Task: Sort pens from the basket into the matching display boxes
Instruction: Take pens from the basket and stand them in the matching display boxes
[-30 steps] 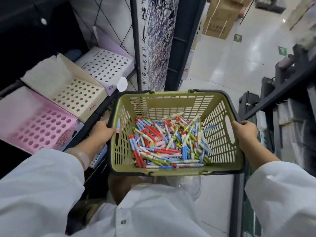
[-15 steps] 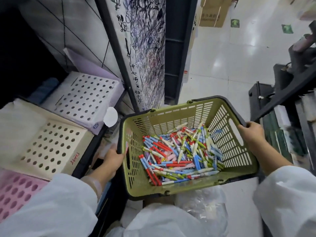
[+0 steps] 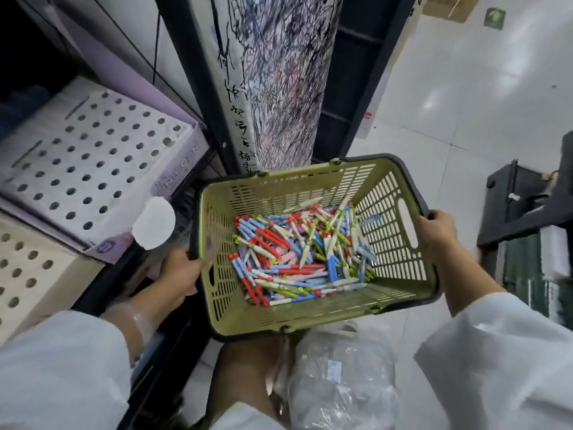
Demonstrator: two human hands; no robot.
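Task barely begun, by the look of it: all pens [image 3: 297, 252] lie in a mixed heap (red, blue, green, pink, white) on the floor of the basket [image 3: 279, 318], none visible in any box. I'm holding the basket w/ both hands: left hand [image 3: 181, 276] wraps the rim at its 9 o'clock side, fingers curled onto the edge; right hand [image 3: 435, 234] clamps the rim at 3 o'clock, just beside the handle slot. So neither hand is free to pick yet. Basket sits centre frame, tilted a bit, above my knee and a clear plastic bag [image 3: 338, 380] at 6 o'clock. Display boxes on the shelf at 9–10 o'clock: lavender box [image 3: 173, 181] w/ white perforated top, every visible hole empty; cream box [image 3: 65, 283] below it at 8 o'clock, holes also empty as far as seen. No other boxes in frame. A round white tag [image 3: 154, 223] hangs off the shelf edge between lavender box and basket. Scribbled test-paper panel [image 3: 279, 82] at 12 o'clock, black rack [image 3: 527, 209] at 3 o'clock, tiled floor [image 3: 465, 103] beyond. In the way: basket needs parking first, prob. somewhere near the shelf; dark shelf upright [image 3: 198, 88] sits close to the basket's far-left corner. All sorting left to do.
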